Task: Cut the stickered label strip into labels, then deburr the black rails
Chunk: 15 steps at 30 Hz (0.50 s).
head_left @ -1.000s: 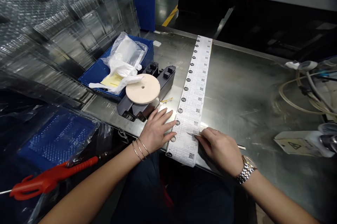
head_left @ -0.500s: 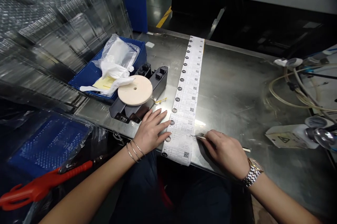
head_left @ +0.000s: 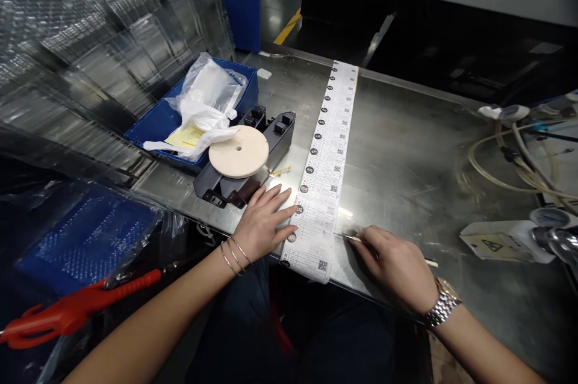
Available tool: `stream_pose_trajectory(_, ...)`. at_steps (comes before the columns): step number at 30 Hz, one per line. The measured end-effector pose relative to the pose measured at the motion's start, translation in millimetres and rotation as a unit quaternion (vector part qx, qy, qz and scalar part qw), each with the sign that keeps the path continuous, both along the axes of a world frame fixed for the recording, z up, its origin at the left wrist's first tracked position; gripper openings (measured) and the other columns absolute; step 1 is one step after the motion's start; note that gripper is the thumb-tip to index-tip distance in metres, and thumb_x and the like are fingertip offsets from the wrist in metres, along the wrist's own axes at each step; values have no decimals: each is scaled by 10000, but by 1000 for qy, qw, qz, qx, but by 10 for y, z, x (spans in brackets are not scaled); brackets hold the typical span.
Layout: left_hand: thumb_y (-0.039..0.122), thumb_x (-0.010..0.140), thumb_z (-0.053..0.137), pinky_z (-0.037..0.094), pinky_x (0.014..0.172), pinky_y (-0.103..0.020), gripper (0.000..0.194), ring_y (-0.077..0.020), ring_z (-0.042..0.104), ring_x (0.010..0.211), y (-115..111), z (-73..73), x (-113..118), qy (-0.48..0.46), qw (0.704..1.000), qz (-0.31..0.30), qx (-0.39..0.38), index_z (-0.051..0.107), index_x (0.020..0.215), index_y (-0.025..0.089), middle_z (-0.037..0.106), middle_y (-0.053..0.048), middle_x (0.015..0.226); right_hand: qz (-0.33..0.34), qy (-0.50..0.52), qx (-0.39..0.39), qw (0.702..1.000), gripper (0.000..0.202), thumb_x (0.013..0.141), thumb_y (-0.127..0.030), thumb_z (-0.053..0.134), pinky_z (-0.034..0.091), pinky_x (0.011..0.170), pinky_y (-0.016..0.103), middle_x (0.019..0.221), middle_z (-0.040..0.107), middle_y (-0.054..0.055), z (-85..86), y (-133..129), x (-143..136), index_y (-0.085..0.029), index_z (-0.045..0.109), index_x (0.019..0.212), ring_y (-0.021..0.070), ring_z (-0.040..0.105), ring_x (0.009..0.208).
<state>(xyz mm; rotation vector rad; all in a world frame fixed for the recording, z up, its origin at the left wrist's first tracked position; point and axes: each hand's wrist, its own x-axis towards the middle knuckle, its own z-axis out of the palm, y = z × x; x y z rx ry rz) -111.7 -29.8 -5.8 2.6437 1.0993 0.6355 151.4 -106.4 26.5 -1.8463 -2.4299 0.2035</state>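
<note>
One left hand (head_left: 258, 224), fingers spread, touches one label strip (head_left: 323, 170); right hand (head_left: 400, 263), fingers clamped on one tool (head_left: 353, 239).

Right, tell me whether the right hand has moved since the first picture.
Yes: the right hand has shifted rightward, farther from the round, flat, cream-coloured disc.

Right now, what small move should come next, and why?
Probably slide the left hand a little further onto the strip: only its fingertips reach the left edge, while the right hand holds a thin tool near the right edge.
</note>
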Motion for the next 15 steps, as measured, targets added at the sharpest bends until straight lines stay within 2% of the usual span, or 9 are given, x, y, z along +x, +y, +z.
stream_pose_trajectory(4,370,848,526,295,1059,-506,307,-274,415,1247,-6,-3,6,1,1000,4,5,630,1080,198,550,-98,1274,-22,46,-42,998,284,909,-380,405,388,529,265,674,630,18,50,18,4,-202,552,744,151,591,584)
stream_pose_trajectory(9,323,863,502,329,1044,-501,297,-285,438,1228,-183,55,-40,15,1000,-18,20,621,1076,153,562,-107,1258,-76,200,-86,973,263,885,-414,449,421,540,247,675,633,-3,177,84,-164,-213,575,772,128,570,571)
stream_pose_trajectory(12,304,859,516,331,1045,-505,286,-290,428,1240,-314,88,-86,16,999,-30,13,621,1067,139,565,-111,1255,-70,242,-93,963,243,880,-397,456,436,571,254,704,644,9,152,148,-317,-208,585,798,136,579,607)
stream_pose_trajectory(15,305,859,523,357,1032,-482,238,-263,454,1222,-317,92,-94,-18,999,-28,-1,645,1013,170,598,-83,1216,-72,237,-89,965,239,877,-395,460,438,590,271,711,648,18,62,203,-424,-205,589,813,149,587,623)
